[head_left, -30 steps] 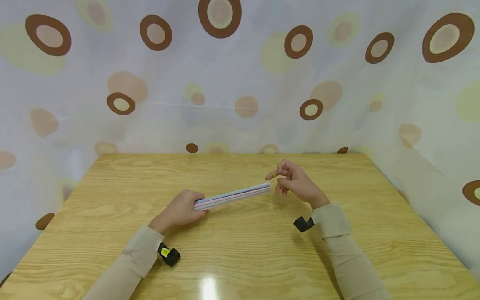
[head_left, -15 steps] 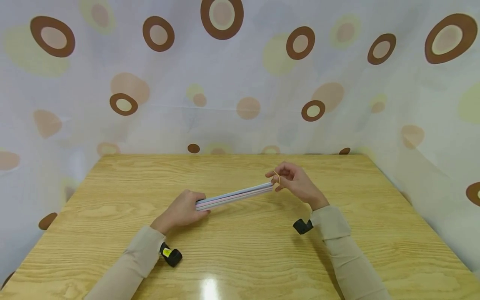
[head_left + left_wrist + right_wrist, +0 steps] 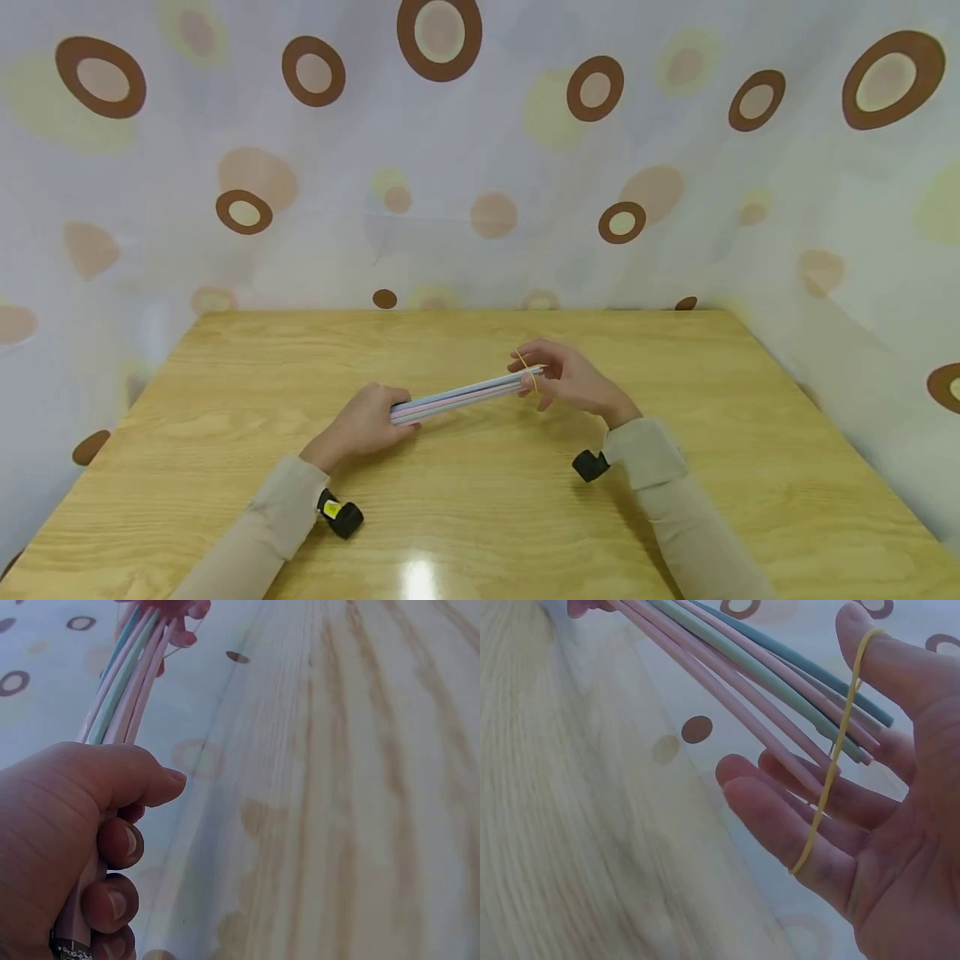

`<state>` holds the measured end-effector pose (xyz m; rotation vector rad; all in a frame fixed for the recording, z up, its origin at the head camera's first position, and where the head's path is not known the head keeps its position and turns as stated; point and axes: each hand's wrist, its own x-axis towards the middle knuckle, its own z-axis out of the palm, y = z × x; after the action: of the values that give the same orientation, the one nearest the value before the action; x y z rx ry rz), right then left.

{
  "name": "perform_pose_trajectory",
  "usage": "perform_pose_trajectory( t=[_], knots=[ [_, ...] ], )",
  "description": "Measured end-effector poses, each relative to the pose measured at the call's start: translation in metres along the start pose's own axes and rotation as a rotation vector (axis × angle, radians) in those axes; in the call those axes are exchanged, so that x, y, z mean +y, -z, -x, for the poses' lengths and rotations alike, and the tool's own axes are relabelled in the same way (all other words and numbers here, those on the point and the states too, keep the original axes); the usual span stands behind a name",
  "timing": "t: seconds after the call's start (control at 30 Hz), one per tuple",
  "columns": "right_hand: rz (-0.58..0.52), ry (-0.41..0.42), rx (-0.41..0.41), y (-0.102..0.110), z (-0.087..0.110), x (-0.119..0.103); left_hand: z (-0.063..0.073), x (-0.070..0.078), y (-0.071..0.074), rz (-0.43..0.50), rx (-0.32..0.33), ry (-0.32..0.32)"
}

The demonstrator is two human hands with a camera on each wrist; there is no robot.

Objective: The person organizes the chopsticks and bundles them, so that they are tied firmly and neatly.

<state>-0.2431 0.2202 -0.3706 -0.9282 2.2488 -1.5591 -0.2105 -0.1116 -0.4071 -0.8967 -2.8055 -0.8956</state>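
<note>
Left hand (image 3: pixel 363 419) holding pale sticks (image 3: pixel 457 398) over the desk (image 3: pixel 480 500), its fingers curled round them, right hand (image 3: pixel 573 379) with fingers spread, yellow rubber band (image 3: pixel 841 736) stretched on them, crossing the stick tips

1. The head view looks forward and down on the bench (image 3: pixel 465 500) from farther off, taking in the left hand (image 3: pixel 363 421) and right hand (image 3: pixel 573 382).
2. The left wrist view looks from close up, along the sticks (image 3: pixel 131 690), toward the right hand.
3. The right wrist view, also close, faces the left hand; both share the sticks.
</note>
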Motion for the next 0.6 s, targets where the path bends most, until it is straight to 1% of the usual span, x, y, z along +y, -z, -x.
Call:
perform_pose_trajectory(
  t=[0.17,0.33,0.4,0.47,0.6],
  knots=[
    [0.008,-0.007,-0.005,-0.01,-0.003,0.001,0.002,0.0,0.0,-0.006,0.003,-0.009],
    [0.006,-0.004,-0.013,-0.017,-0.003,0.002,0.003,0.001,-0.001,-0.006,-0.012,0.011],
    [-0.016,0.008,-0.006,-0.019,-0.004,0.002,0.003,0.002,0.0,-0.002,-0.012,0.012],
    [-0.047,0.017,0.017,-0.021,-0.004,0.006,0.003,0.002,-0.001,0.013,-0.005,0.008],
    [-0.146,0.024,0.078,-0.024,-0.005,0.01,0.004,0.002,-0.002,0.032,0.008,-0.001]
  ],
)
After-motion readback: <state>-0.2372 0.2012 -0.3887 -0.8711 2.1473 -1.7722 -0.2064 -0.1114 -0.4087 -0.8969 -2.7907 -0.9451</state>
